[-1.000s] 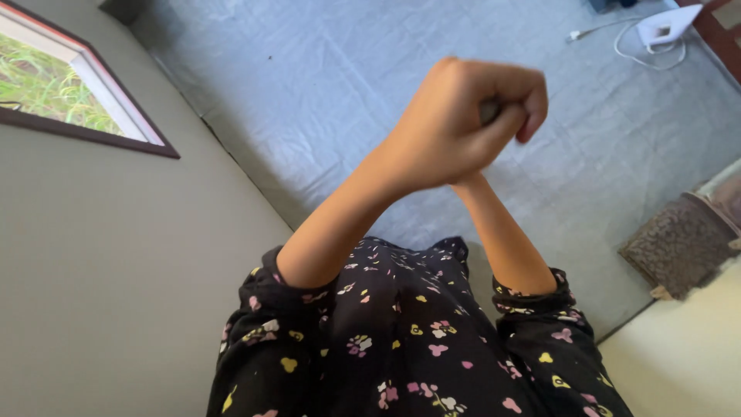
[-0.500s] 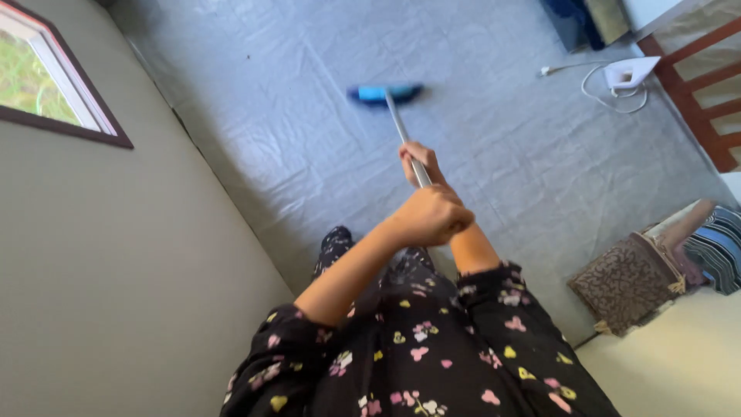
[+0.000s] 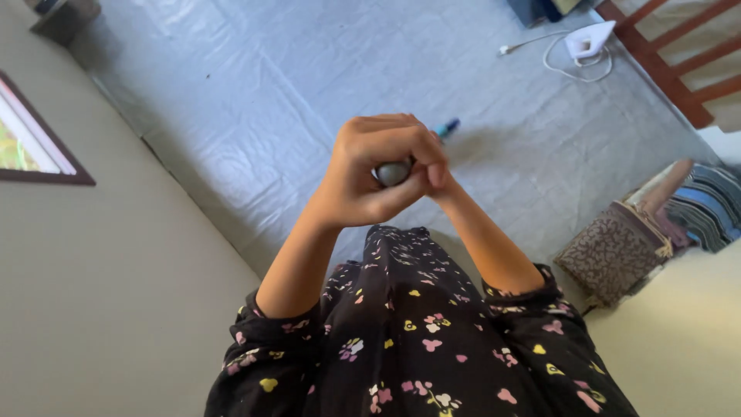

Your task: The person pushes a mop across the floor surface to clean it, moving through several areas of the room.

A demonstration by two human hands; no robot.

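Note:
My left hand (image 3: 370,174) is raised close to the camera, fingers wrapped round the grey end of a broom handle (image 3: 393,172) that I see end-on. My right hand (image 3: 450,188) grips the same handle just below it and is mostly hidden behind the left; only its wrist and forearm show. Past my knuckles a bit of the blue broom head (image 3: 447,127) peeks out on the grey floor sheet (image 3: 309,69). My dark flowered garment (image 3: 417,332) fills the bottom of the view.
A white iron (image 3: 588,37) with its cord lies at the top right beside a brown wooden frame (image 3: 679,69). A patterned cushion (image 3: 614,251) and striped cloth (image 3: 702,205) sit at the right. A pale wall with a window (image 3: 31,147) runs along the left.
The hands have come up toward the camera with the handle. The broom head, in full view on the floor half a second ago, is now almost hidden behind them.

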